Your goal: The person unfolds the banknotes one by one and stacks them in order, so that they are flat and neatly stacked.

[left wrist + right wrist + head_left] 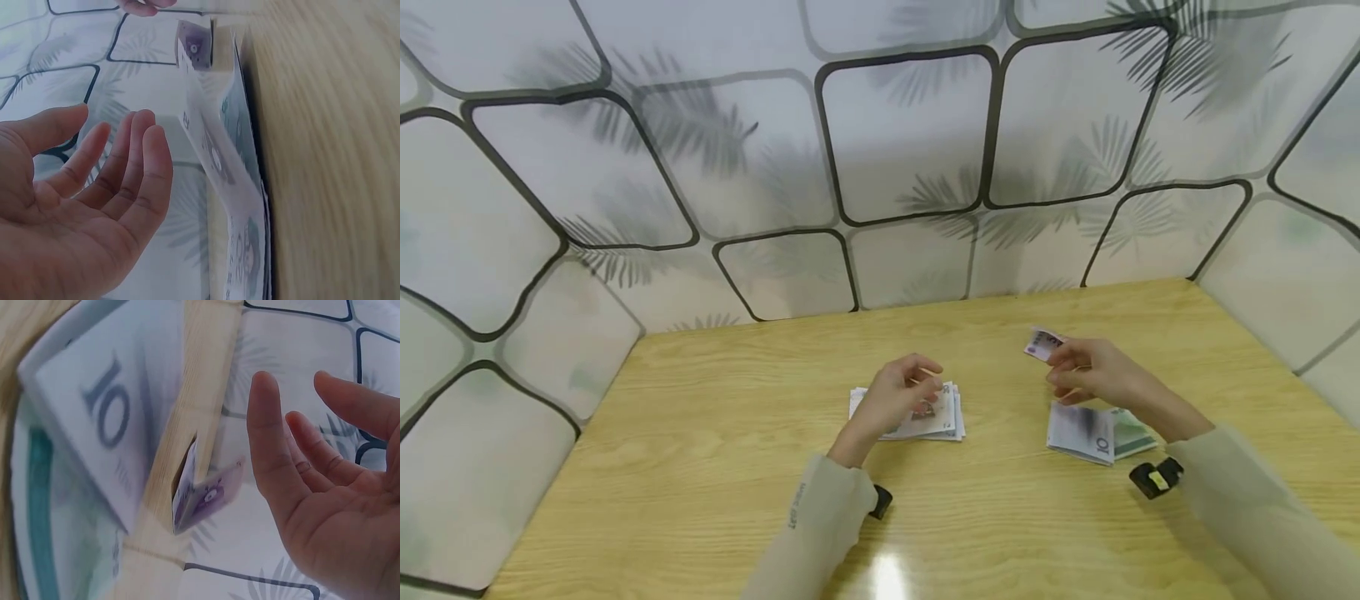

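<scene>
Over the bench (700, 400), the left hand (891, 398), loose and empty, hovers above the stack (931, 429), while the right hand (1097, 373), equally loose and empty, has the 10 note (1078, 431) on its near side and the folded purple note (1042, 342) (nearer this hand, long axis unclear) just beyond, leftward.

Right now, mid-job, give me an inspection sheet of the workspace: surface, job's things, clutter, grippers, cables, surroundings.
Surface: light wood-grain table, with a bright reflection near the front.
Job's things: a banknote pile by the left hand; folded notes marked 10, with a green note partly under them; a creased purple note beyond those, by the right hand.
Clutter: nothing seen.
Grippers: both are bare hands with fingers loosely bent, holding nothing.
Cables: nothing seen.
Surroundings: pale walls with rounded dark outlines and leaf patterns, behind and at both sides.
</scene>
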### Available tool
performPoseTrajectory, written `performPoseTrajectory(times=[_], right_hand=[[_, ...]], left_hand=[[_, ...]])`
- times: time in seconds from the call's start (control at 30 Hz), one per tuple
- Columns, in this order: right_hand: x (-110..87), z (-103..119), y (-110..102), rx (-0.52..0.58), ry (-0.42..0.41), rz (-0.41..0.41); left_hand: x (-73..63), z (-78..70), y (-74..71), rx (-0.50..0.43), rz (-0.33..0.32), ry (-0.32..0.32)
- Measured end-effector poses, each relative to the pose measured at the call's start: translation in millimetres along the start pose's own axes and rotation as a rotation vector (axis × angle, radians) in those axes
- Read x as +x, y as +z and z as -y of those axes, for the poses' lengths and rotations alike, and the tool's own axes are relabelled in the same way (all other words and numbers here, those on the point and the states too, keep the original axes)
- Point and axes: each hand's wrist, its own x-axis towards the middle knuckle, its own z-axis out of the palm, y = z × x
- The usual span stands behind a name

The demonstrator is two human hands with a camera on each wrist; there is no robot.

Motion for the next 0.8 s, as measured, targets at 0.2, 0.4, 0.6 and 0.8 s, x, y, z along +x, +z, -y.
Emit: performPoseTrajectory(times=[0.2, 0.4, 0.6, 0.8], right_hand=[[-5.9, -4.4, -5.5, -0.022, -0.007, -0.011], [-8.7, -6.1, -10.4, -0.026, 0.01, -0.013], [-12.8, -8.8, -14.0, -0.043, 0.004, -0.013], [-19.0, -9.3, -16.2, -0.045, 0.002, -0.009]], left_hand=[[5.4, -2.3, 9.7, -0.003, 0.05, 0.02], [10.7, -3.9, 21.2, -0.025, 0.091, 0.019], [14.1, -5.3, 32.3, -0.047, 0.107, 0.016], [15.9, -7.5, 41.7, -0.076, 0.127, 0.031]])
